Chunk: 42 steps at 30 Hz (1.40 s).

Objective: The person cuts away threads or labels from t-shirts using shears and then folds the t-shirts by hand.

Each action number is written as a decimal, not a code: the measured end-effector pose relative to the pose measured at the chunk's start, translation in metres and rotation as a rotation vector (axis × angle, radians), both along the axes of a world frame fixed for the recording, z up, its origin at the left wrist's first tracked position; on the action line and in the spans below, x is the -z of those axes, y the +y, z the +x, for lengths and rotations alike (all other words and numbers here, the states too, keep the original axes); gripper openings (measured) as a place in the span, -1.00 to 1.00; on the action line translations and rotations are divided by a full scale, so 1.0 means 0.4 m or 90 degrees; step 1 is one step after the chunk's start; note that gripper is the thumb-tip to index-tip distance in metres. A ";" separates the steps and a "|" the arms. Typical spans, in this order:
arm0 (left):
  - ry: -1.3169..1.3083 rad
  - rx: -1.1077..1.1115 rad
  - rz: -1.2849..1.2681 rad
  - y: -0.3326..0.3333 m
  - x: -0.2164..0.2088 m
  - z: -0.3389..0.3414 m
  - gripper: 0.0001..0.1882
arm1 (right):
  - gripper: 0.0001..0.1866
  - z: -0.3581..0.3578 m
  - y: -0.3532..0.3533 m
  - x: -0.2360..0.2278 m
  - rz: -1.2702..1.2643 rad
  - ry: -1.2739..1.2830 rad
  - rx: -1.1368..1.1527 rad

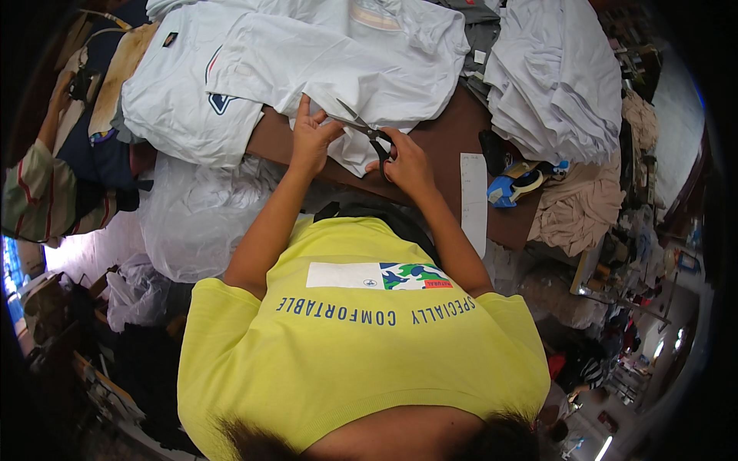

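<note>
The right hand (pixel 410 164) grips the black-handled scissors (pixel 377 135), fingers closed around the handles; the blades are parted and point forward-left over the white garment (pixel 327 65). The left hand (pixel 309 143) lies at the near edge of this garment, fingers extended and thumb near the blades; whether it pinches the cloth cannot be told. The garment is spread on the brown table (pixel 273 137), directly ahead of both hands, with a portion hanging over the near edge between them. A white shirt with a dark emblem (pixel 184 100) adjoins it at left and occupies that side of the work surface. At right, a heap of white cloth (pixel 553 81) bounds the area, with grey fabric (pixel 480 50) between. Beside the right forearm lie a paper strip (pixel 473 200) and a blue tape dispenser (pixel 502 191); beige cloth (pixel 576 207) sits beyond them. Clear plastic sheeting (pixel 204 211) fills the space below the table at left. Farther left, a co-worker's striped sleeve (pixel 50 192) enters the view.
</note>
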<state>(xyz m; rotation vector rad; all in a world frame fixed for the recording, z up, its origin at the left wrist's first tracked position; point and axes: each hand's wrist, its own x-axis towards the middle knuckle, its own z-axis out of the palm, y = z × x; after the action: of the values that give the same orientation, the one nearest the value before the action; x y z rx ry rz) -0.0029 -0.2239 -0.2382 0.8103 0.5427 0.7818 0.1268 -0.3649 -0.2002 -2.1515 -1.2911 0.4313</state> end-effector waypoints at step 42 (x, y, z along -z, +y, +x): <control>-0.052 -0.064 -0.006 -0.034 0.001 -0.040 -0.05 | -0.35 -0.035 0.002 -0.009 0.041 -0.034 -0.047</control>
<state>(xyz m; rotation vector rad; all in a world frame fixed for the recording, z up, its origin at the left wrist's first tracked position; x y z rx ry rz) -0.0187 -0.2376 -0.2386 0.7439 0.5162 0.9006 0.1129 -0.3639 -0.1967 -2.0790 -1.3986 0.3597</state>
